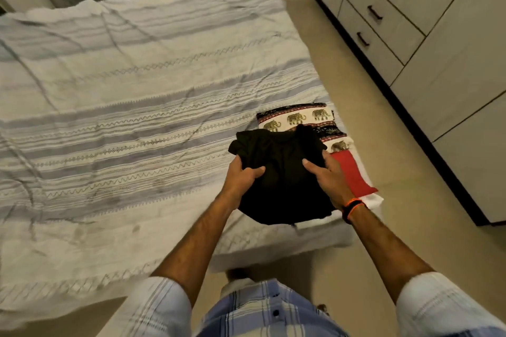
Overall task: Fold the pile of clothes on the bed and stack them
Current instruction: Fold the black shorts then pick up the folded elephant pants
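Now a folded black garment is held between both hands above the near right corner of the bed. The left hand is clamped on the left edge of the garment, with the thumb laid on top of the cloth and the fingers curled under it. The right hand is clamped on the right edge in the same way, thumb on top. The garment is placed over a stack of folded clothes, and part of this stack is covered by it; whether the two are touching cannot be told. In the stack an elephant-print cloth is seen at the far side, a red piece at the right, and a white piece at the near right edge. A dark band with orange is worn on the right wrist. Drawers are seen at the right, across the floor.
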`<action>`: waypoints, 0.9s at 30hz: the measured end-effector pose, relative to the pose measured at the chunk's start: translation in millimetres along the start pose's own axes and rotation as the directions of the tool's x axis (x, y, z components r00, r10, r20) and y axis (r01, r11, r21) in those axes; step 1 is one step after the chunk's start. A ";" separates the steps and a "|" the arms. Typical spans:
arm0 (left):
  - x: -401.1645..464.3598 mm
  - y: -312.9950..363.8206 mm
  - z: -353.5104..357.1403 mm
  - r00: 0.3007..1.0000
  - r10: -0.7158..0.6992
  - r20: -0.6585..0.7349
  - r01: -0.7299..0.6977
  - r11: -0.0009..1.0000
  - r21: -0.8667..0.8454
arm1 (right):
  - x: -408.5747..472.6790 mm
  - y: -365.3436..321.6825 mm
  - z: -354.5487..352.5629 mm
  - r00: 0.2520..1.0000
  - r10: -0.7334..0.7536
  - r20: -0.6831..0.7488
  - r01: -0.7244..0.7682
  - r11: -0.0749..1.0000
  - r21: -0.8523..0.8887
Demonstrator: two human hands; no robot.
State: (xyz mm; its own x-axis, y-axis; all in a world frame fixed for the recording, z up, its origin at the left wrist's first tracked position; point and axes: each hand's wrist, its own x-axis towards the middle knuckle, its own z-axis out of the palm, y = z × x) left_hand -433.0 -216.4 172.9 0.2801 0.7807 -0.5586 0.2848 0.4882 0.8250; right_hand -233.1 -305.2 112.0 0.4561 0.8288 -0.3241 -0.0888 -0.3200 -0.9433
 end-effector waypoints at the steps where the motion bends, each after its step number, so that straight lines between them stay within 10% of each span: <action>1: -6.8 -0.8 13.9 1.000 0.001 0.000 -0.001 1.000 -0.007 | -2.3 3.9 -16.2 1.000 -0.008 -0.008 0.008 1.000 0.000; 27: 34.5 73.8 335.4 1.000 -0.010 0.029 0.018 0.950 -0.311 | 77.5 -57.7 -361.5 0.997 0.042 -0.064 -0.031 0.987 0.157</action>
State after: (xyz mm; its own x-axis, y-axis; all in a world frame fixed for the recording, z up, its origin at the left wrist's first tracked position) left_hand -94.8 -284.3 185.9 0.3038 0.7644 -0.5687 -0.0090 0.5992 0.8005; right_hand 127.5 -388.4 167.4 0.5076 0.7837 -0.3580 -0.2413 -0.2696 -0.9323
